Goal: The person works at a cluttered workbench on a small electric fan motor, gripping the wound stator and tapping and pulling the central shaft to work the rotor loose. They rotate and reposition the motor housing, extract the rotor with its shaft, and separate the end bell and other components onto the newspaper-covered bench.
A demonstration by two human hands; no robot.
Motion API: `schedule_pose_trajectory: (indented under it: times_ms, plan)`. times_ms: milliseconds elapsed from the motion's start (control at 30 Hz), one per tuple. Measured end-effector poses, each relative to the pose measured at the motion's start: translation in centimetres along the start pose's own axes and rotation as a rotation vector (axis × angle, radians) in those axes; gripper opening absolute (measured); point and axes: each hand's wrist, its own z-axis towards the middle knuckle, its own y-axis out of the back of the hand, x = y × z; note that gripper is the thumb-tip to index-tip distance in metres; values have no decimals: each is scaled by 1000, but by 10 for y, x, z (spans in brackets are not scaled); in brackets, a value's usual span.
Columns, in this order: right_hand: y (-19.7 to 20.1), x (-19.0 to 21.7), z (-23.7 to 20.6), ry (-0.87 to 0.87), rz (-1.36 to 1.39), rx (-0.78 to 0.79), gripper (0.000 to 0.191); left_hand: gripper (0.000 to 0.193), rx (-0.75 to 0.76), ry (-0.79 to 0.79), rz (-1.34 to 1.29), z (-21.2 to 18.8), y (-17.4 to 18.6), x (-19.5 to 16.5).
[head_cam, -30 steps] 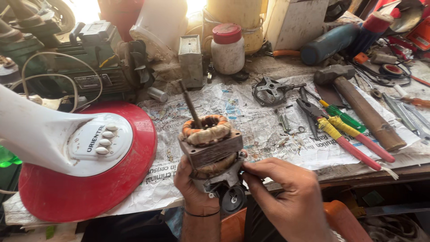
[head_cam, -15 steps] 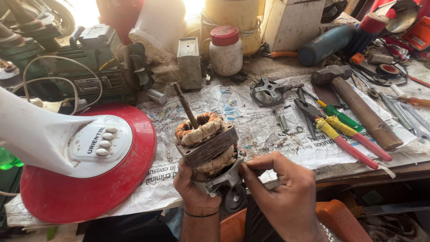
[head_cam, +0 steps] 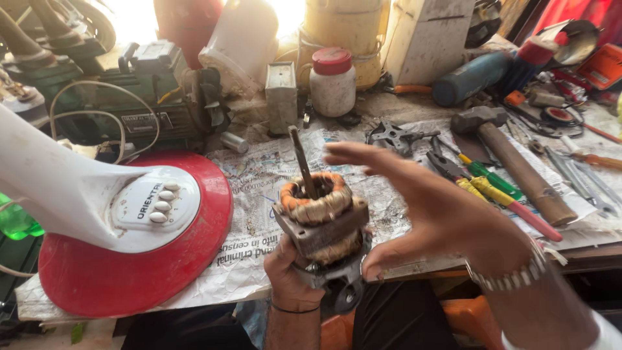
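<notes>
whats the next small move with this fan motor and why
Probably bring the right hand back onto the motor. Only the left hand grips it from below, tilted, with the shaft sticking up, while the right hand is open beside it, fingers spread and touching nothing. A second grip would likely steady it over the newspaper.

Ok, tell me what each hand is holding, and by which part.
The left hand holds the fan motor from below, by its lower housing. The right hand is open beside it, holding nothing.
</notes>
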Motion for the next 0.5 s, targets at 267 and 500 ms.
schedule_pose_trajectory:
  times_ms: [267, 500]
  plan:
    - [0, -21, 25, -169, 379, 265, 99, 100, 25, 161, -12, 3, -14, 0]
    - [1, -15, 17, -158, 388, 122, 98, 110, 56, 175, 94, 7, -17, 1]
